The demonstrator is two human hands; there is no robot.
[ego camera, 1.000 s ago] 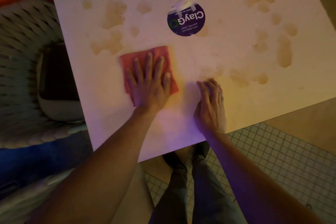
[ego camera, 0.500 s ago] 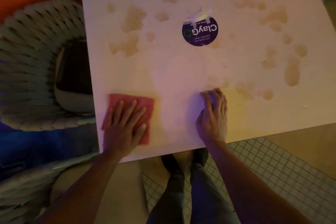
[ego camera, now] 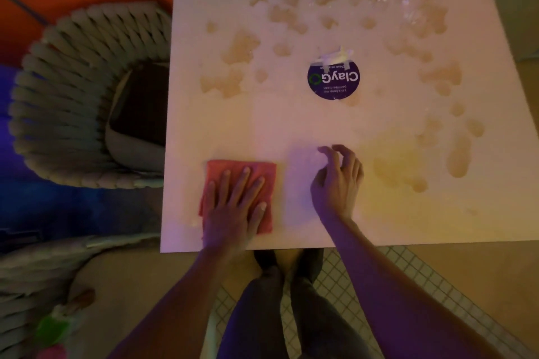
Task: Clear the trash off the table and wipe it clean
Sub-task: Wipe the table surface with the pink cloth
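A square white table [ego camera: 291, 125] carries many brownish wet stains [ego camera: 242, 46] across its far half and right side. A folded pink cloth [ego camera: 230, 169] lies near the table's front left corner. My left hand [ego camera: 233, 207] presses flat on the cloth with straight fingers. To its right, my right hand [ego camera: 338, 181] rests on the bare tabletop with its fingers loosely curled and holds nothing. A round purple sticker [ego camera: 334, 80] with white tape at its top is fixed near the table's middle.
A woven rope chair [ego camera: 67, 90] with a dark seat cushion stands tight against the table's left side. Another woven chair [ego camera: 32, 280] shows at the lower left. My legs and a tiled floor [ego camera: 408, 285] lie below the table's front edge.
My left hand slid the pink cloth from mid-table toward the front left edge, then slightly right. My right hand stayed near the front, its fingers lifting and curling.
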